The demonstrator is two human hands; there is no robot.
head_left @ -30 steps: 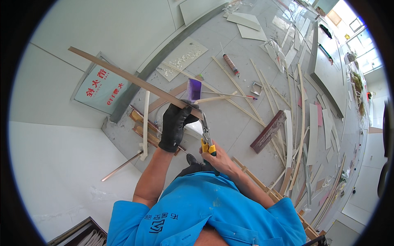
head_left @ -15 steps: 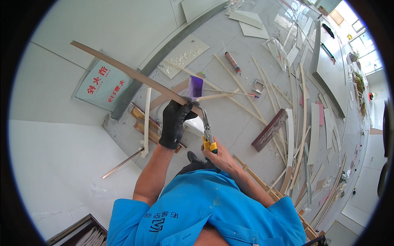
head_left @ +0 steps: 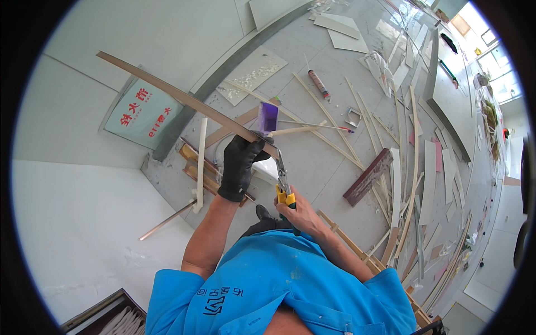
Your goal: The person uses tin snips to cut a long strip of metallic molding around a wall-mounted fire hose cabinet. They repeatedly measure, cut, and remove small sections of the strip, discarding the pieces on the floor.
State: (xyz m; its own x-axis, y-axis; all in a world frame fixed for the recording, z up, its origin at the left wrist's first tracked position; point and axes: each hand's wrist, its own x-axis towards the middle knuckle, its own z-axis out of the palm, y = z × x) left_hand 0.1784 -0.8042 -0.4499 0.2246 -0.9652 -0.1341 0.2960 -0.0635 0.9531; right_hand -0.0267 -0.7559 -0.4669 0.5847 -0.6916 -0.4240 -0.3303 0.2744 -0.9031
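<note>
The grey tiled floor [head_left: 312, 167] takes up most of the view, bounded on the left by pale wall panels [head_left: 72, 100] and a grey metal channel [head_left: 223, 72] running along their base. The floor's right half is crowded with loose strips and offcut boards [head_left: 430, 184]; the patch just beyond the hands is more open.

A long, thin brown strip [head_left: 167, 95] slants from the upper left, over a wall sign with red characters [head_left: 148, 111], down to the middle of the view. Its lower end sits in the left hand [head_left: 240, 164], which wears a black glove and has its grip closed around the strip.

The bare right hand [head_left: 296, 209] has its grip wrapped around the yellow handles of a pair of snips [head_left: 283, 181], whose blades point up to the strip's end just beside the glove.

Beyond the hands, a purple dustpan [head_left: 268, 116] lies apart from them, with a sealant cartridge [head_left: 319, 85] farther off.
</note>
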